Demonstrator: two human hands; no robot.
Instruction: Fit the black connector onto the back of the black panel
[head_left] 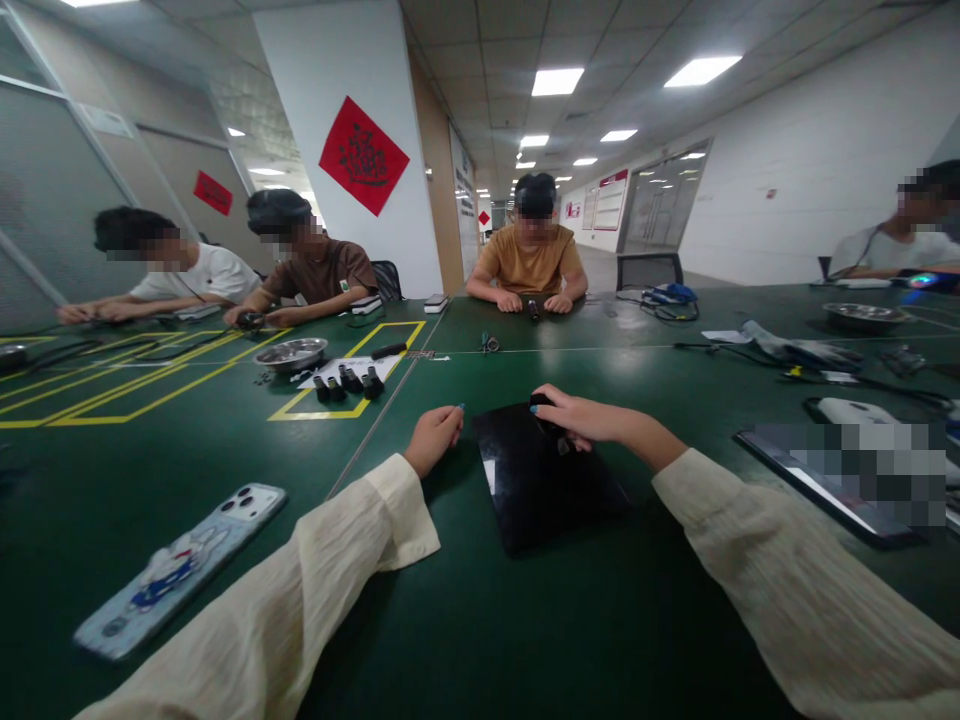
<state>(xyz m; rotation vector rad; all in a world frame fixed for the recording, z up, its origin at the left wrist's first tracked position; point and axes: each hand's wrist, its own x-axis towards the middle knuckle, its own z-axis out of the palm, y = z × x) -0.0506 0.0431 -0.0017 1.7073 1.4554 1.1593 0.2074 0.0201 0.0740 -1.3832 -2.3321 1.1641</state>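
1. the right hand (581, 417) grips a small black part (541, 402) at the far edge of a black mat (544, 490).
2. the left hand (433, 436) rests curled closed just left of the mat.
3. the glossy green table (480, 620) carries yellow tape lines (172, 385) under ceiling lights (556, 81).

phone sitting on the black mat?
No, the phone lies on the green table, far left of the black mat.

Black pad (540, 490), phone (180, 570) on green table (525, 640)
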